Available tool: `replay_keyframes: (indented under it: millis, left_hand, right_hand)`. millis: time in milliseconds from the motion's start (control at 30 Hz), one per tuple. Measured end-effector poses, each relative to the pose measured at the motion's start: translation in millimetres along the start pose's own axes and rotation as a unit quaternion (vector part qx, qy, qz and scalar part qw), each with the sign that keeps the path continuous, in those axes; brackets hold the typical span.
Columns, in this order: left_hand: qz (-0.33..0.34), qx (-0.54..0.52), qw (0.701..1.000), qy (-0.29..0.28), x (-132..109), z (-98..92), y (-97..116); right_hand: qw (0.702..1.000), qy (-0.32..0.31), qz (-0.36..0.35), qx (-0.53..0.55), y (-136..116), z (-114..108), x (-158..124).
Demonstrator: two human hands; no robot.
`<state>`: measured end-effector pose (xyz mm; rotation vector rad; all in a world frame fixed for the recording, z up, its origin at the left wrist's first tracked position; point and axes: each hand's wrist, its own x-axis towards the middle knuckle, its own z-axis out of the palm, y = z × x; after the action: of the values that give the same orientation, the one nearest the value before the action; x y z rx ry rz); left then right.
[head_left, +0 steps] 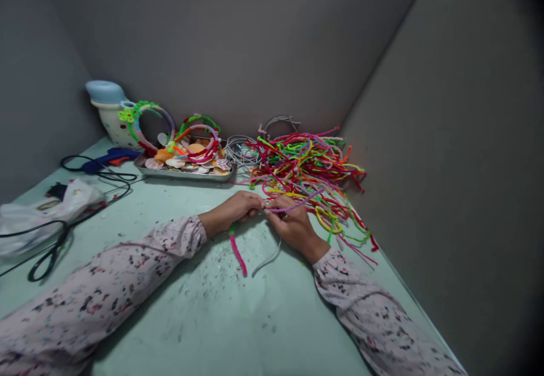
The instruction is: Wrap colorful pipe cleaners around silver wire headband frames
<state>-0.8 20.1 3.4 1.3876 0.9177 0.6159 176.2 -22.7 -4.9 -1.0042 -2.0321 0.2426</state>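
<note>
- Left hand (236,207) gripped a pink-green stem (238,256); right hand (293,227) pinched a purple stem (302,201), over the tabletop (229,319).
- Coloured stems (301,160) crowded just beyond the right hand.
- A shell-filled tray (187,176) stood farther back.

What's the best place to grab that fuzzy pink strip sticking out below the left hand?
Probably pinch the pink strip near its lower tip, coming from the wearer's side: it is thin, that end points toward the wearer, and its upper part disappears at the left hand.

The pipe cleaner (297,205) is purple, the sleeves (140,268) dark-flecked pink, the tabletop (221,330) pale green.
</note>
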Motion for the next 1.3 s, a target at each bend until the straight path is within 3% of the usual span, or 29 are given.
replay_keyframes:
  millis: [100,333,467,633,1300]
  left_hand:
    - [0.008,0.000,1.000,0.003,0,-1.4,0]
    - [0.008,0.005,1.000,0.001,-1,-3.5,1]
    - [0.000,0.000,1.000,-0.005,-1,-3.0,2]
    - [0.009,0.002,1.000,-0.022,-2,-3.7,2]
    - [0.019,0.060,0.997,-0.036,-1,-3.7,2]
  right_hand:
    - [0.999,-0.026,-0.036,-0.019,-1,-4,1]
    - [0.998,-0.034,-0.033,-0.030,-1,-4,1]
    - [0.998,-0.019,0.049,0.033,-1,0,-2]
    - [0.968,-0.016,0.168,0.185,0,5,-5]
    - [0.943,-0.019,0.192,0.272,-3,8,-4]
